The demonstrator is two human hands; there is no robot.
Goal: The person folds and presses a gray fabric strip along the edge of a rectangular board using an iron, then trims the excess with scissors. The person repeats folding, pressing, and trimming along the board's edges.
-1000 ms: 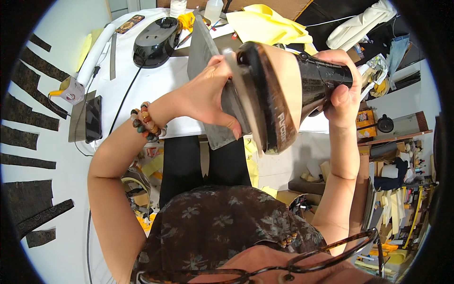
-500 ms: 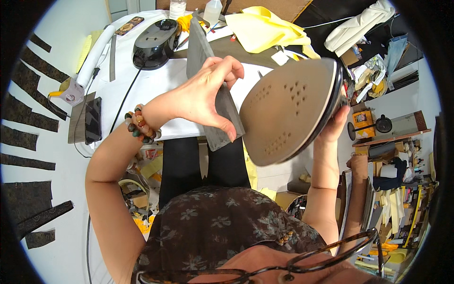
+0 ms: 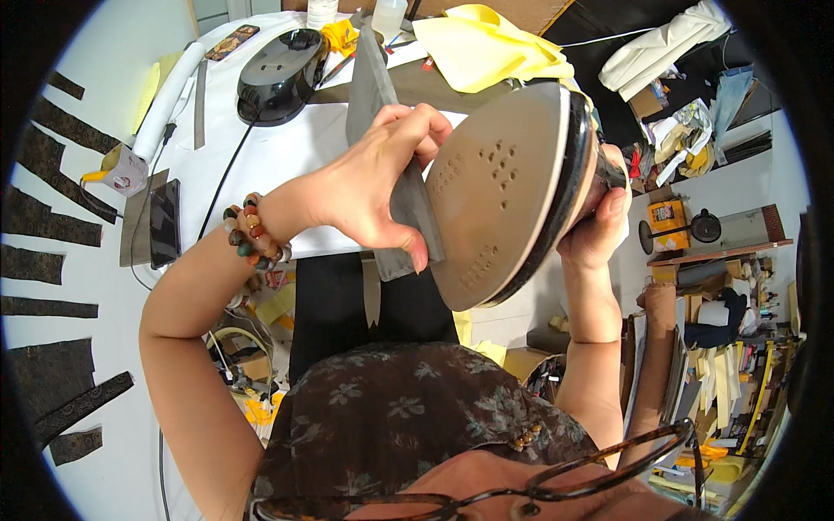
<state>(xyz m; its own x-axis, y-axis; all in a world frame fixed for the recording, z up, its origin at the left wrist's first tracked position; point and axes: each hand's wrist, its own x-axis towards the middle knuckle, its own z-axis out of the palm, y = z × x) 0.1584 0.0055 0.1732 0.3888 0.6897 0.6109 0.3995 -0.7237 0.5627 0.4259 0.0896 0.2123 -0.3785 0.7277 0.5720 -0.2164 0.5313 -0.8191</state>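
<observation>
My right hand (image 3: 595, 230) is closed round the handle of an iron (image 3: 499, 195). The iron is tipped on its side, so its brownish soleplate with steam holes faces left. A long, flat grey strip (image 3: 372, 82) stands on edge over the front of the table, and my left hand (image 3: 369, 200) grips it, thumb toward me and fingers curled over the far side. The near part of the strip meets or nearly meets the soleplate; whether they touch, I cannot tell. Beaded bracelets (image 3: 254, 233) circle my left wrist.
On the white table (image 3: 234, 191) stand a glossy black iron base (image 3: 282, 76) with a cord and a dark phone (image 3: 165, 224). Yellow cloth (image 3: 486, 50) lies at the back. Dark fabric strips (image 3: 65, 217) hang at left. Shelves of rolls and scraps (image 3: 730, 373) fill the right.
The iron has shifted slightly left and turned, showing more of its dark side and my right hand. My left hand keeps its hold on the grey strip, almost unmoved.
</observation>
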